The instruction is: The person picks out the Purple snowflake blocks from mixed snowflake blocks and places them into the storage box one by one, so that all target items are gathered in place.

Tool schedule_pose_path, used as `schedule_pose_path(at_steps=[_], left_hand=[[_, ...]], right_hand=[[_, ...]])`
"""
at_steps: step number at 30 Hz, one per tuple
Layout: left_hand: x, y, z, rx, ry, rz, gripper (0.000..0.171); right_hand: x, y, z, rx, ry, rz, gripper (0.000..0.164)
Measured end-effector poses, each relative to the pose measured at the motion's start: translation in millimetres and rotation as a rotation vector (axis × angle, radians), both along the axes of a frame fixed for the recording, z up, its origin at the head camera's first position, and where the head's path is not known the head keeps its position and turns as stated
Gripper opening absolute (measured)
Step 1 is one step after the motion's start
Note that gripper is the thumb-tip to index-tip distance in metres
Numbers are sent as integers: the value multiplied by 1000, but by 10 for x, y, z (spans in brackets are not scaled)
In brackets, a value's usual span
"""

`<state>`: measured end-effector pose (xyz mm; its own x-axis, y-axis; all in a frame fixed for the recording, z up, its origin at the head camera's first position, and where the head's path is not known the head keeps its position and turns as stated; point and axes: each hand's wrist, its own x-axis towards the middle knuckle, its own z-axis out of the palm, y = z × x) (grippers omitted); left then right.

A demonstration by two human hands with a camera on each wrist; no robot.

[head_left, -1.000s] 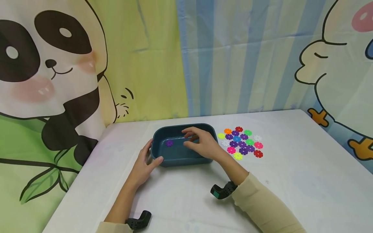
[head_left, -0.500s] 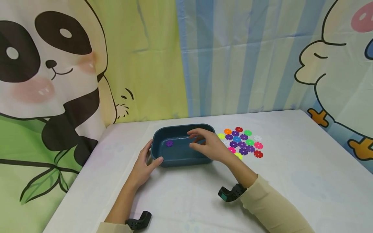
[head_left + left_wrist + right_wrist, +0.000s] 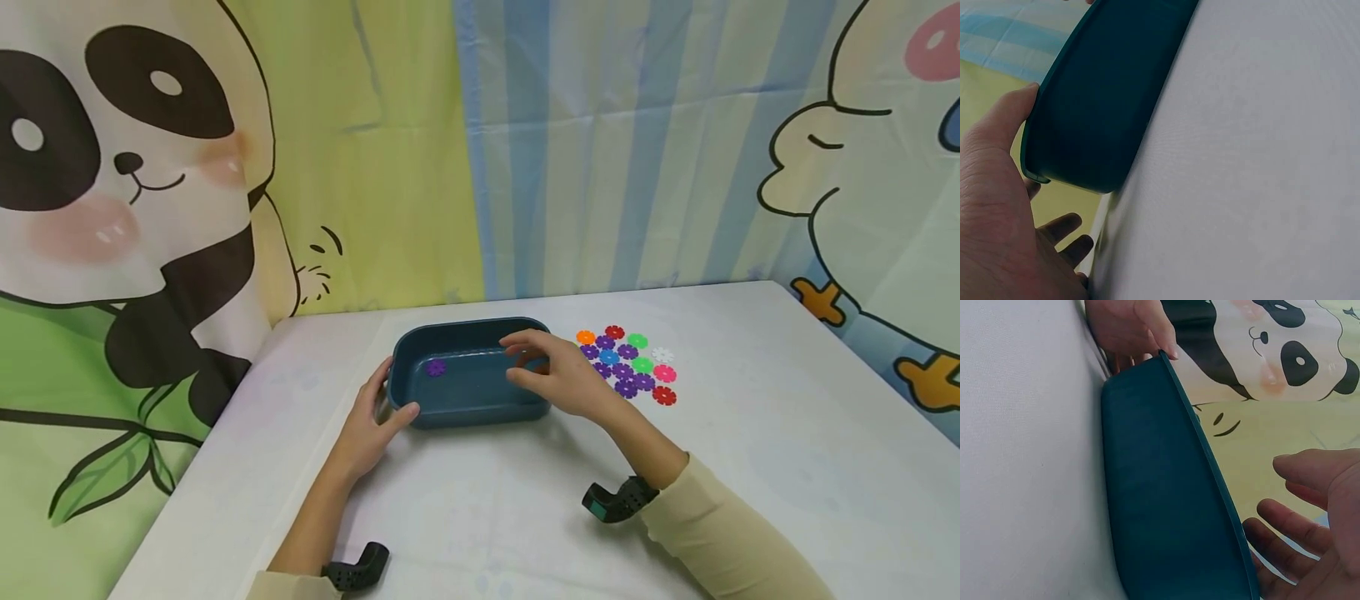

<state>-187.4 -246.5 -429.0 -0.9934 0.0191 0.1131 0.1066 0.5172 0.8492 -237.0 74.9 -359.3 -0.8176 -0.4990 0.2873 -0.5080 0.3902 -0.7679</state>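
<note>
On white table (image 3: 480, 508), teal bin (image 3: 472, 415) is gripped at L end btwn thumb + fingers of L hand (image 3: 377, 425); 1 purple disc (image 3: 436, 367) is seen inside. Over R end, R hand (image 3: 558, 371) is held half-open, w/ nothing gripped, near multicol. discs (image 3: 622, 371).

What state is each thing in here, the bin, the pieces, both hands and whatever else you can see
Bin: upright, open-topped
Purple piece: lying inside the bin
Other flower-shaped pieces: loose, spread on the table, partly hidden by the right hand
Left hand: holding the bin's near left corner
Right hand: raised by the bin's right end, fingers loosely bent, nothing visible in them
Curtain: hanging, creased
</note>
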Motion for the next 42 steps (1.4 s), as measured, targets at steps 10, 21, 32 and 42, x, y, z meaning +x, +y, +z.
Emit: schedule_pose_path(at_steps=[10,21,32,42], left_hand=[[10,-24,-24,5,3,0,86],[-15,-53,-12,-2,18,10,87],[-11,-24,-24,1,7,-3,88],[-11,-17,-29,-13,6,0,88]], right_hand=[[-11,109,16,4,11,-67,40],[-66,271,63,-16,56,-136,38],[-70,593,6,12,42,-231,38],[-41,815,-13,78,-9,-267,41]])
